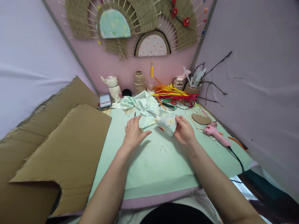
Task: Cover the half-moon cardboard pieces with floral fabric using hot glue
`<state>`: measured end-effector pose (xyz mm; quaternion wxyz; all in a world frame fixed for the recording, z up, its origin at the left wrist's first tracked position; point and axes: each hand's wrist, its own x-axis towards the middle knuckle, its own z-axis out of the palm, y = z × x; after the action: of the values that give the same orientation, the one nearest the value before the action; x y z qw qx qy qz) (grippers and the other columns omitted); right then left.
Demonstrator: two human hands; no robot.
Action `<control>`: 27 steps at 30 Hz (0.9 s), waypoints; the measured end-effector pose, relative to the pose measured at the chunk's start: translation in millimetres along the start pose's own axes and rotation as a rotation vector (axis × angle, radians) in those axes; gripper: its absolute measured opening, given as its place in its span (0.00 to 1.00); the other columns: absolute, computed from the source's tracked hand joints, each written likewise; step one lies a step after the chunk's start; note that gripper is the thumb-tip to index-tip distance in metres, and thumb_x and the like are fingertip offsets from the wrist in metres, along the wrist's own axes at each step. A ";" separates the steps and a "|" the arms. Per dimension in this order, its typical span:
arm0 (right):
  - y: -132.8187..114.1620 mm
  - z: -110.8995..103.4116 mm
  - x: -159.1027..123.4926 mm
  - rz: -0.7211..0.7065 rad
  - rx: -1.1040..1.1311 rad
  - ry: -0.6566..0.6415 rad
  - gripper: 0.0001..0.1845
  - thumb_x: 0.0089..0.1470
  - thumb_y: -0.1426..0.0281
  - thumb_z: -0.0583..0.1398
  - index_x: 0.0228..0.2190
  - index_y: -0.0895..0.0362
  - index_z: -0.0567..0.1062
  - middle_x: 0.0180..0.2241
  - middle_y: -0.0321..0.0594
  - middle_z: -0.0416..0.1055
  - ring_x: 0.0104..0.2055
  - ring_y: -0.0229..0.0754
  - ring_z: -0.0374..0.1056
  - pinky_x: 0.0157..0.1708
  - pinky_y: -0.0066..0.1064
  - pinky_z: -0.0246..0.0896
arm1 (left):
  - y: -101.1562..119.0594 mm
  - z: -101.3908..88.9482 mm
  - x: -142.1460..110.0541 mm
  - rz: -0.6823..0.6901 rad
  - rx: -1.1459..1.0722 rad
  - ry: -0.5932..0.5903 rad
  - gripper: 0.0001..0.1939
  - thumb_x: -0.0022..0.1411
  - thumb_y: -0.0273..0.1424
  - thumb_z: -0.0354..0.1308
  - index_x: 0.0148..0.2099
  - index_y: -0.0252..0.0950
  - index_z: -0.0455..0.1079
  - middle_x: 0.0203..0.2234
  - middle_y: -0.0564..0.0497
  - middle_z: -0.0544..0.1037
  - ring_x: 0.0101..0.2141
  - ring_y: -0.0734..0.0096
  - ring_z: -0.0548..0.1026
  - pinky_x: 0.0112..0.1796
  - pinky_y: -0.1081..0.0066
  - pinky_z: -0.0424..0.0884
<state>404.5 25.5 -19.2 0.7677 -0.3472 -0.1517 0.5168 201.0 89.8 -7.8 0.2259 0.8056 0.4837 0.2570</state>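
A pale floral fabric [144, 104] lies bunched on the mint green table [158, 161]. My right hand [184, 130] is closed on a fabric-covered piece [167, 122], holding it just above the table. My left hand [133, 132] rests beside it with fingers spread, its fingertips at the edge of the fabric. Small scissors [153, 114] lie on the fabric between my hands.
Large cardboard sheets [63, 149] cover the left side. A pink glue gun [216, 133] with a black cord and a cardboard cut-out [201, 119] lie at the right. Colourful pipe cleaners [175, 93], a twine spool [139, 81], a bottle [114, 87] and a tool cup [192, 87] stand at the back.
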 end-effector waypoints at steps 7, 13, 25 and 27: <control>-4.2 20.4 -27.7 0.131 -0.315 -0.191 0.14 0.38 0.65 0.71 0.25 0.56 0.71 0.23 0.32 0.73 0.23 0.37 0.68 0.24 0.27 0.63 | 13.6 -2.2 -5.0 -0.072 -0.877 -0.399 0.26 0.46 0.38 0.68 0.47 0.36 0.70 0.43 0.44 0.76 0.43 0.58 0.75 0.39 0.67 0.70; -2.9 21.7 -17.7 0.003 -0.354 -0.105 0.16 0.36 0.65 0.71 0.23 0.55 0.70 0.19 0.29 0.70 0.20 0.35 0.64 0.20 0.25 0.58 | 10.5 11.9 0.8 -0.213 -0.904 -0.039 0.15 0.48 0.38 0.65 0.36 0.35 0.73 0.31 0.49 0.77 0.34 0.67 0.74 0.35 0.71 0.69; 33.7 29.7 -25.4 -0.051 -0.407 -0.195 0.13 0.39 0.67 0.70 0.21 0.56 0.70 0.38 0.40 0.78 0.40 0.44 0.72 0.40 0.35 0.66 | 26.5 33.1 -9.6 -0.449 -1.431 -0.319 0.22 0.61 0.47 0.53 0.47 0.34 0.71 0.40 0.43 0.79 0.39 0.63 0.77 0.43 0.64 0.72; 34.3 26.0 -19.7 0.008 -0.300 -0.140 0.15 0.38 0.63 0.70 0.22 0.55 0.70 0.36 0.39 0.79 0.38 0.45 0.73 0.37 0.36 0.69 | 23.6 36.8 -8.6 -0.481 -1.432 -0.236 0.20 0.62 0.44 0.53 0.47 0.34 0.71 0.41 0.42 0.79 0.42 0.61 0.77 0.44 0.63 0.72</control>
<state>357.3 25.2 -21.9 0.6928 -0.4218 -0.2787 0.5142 236.4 67.7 -23.2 0.7930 0.3569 0.3339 0.3638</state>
